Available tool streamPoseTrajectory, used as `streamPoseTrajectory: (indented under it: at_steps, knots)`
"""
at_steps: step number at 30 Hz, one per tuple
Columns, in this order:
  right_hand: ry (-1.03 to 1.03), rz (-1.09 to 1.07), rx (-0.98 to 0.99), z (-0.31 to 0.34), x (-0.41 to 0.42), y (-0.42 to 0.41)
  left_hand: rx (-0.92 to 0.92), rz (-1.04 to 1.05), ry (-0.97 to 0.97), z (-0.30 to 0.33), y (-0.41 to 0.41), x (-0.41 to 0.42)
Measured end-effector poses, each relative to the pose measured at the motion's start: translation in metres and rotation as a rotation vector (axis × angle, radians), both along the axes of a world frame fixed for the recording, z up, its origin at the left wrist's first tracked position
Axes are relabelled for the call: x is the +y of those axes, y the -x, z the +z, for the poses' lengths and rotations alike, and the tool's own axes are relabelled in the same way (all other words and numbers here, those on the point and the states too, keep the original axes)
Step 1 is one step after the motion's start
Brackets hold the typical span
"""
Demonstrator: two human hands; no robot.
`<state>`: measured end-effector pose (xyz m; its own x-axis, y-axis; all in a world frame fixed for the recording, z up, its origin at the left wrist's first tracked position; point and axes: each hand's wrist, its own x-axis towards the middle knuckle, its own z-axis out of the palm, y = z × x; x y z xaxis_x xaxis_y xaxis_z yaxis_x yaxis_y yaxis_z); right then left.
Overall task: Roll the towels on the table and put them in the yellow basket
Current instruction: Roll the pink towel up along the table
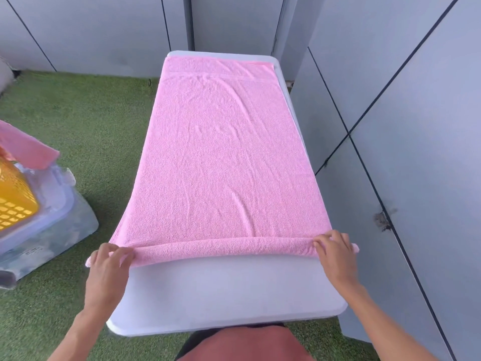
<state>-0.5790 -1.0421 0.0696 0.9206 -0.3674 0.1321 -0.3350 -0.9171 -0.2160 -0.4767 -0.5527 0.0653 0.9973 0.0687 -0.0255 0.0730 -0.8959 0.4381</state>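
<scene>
White surface (229,290), pink towel (223,157) spread flat: soft, floppy stuff, so both hands' fingers (122,252) pinch the roll's ends near the near edge.

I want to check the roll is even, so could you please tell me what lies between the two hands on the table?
In the head view, only the rolled near edge of the pink towel spans the stretch between the left hand and right hand.

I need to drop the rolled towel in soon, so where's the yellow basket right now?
In the head view the yellow basket sits at the far left edge, on a clear plastic bin on the grass, left of the table.
</scene>
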Motion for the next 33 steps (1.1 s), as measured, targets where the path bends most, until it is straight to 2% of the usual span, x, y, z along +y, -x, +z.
streamPoseTrajectory:
  at_steps: [3, 7, 10, 12, 14, 16, 18, 19, 21, 23, 25, 26, 27, 30, 33]
  knots:
    - [-0.04, 0.096, 0.061, -0.009, 0.005, 0.011, -0.061, -0.085, -0.1, -0.01, 0.01, -0.007]
    - [0.059, 0.188, 0.151, -0.015, 0.004, 0.025, -0.125, -0.332, -0.137, -0.044, 0.03, 0.002]
    - [0.024, 0.152, 0.13, -0.012, 0.0, 0.013, -0.157, -0.298, -0.02, -0.036, 0.014, 0.003]
    - [0.019, 0.129, 0.146, -0.007, -0.002, 0.002, -0.15, -0.31, -0.031, -0.031, 0.002, 0.004]
    - [0.015, 0.139, 0.244, 0.002, -0.003, -0.004, -0.05, -0.372, -0.101, -0.023, -0.015, 0.01]
    - [-0.021, 0.165, 0.398, 0.011, -0.012, -0.007, 0.139, -0.421, -0.117, -0.016, -0.031, 0.019]
    - [-0.116, 0.16, 0.582, 0.019, -0.025, -0.012, 0.355, -0.435, -0.108, -0.007, -0.046, 0.021]
    - [-0.195, 0.136, 0.617, 0.02, -0.031, -0.016, 0.404, -0.424, -0.074, -0.002, -0.052, 0.019]
    - [-0.376, 0.052, 0.559, 0.017, -0.035, -0.024, 0.4, -0.341, 0.031, 0.004, -0.06, 0.012]
    - [-0.446, -0.047, 0.317, 0.011, -0.027, -0.028, 0.275, -0.177, 0.124, 0.004, -0.061, 0.007]
    - [-0.306, -0.079, 0.087, 0.005, -0.01, -0.027, 0.088, -0.121, 0.07, -0.004, -0.053, 0.002]
    - [-0.21, -0.05, 0.054, 0.003, 0.001, -0.023, 0.004, -0.161, -0.004, -0.012, -0.044, -0.001]
    - [-0.131, -0.004, 0.074, -0.003, 0.01, -0.016, -0.048, -0.211, -0.063, -0.02, -0.033, -0.003]
    - [-0.005, 0.092, 0.249, -0.022, 0.031, 0.01, -0.009, -0.24, -0.141, -0.037, 0.0, -0.014]
    - [0.006, 0.094, 0.341, -0.027, 0.03, 0.016, 0.027, -0.225, -0.182, -0.039, 0.002, -0.015]
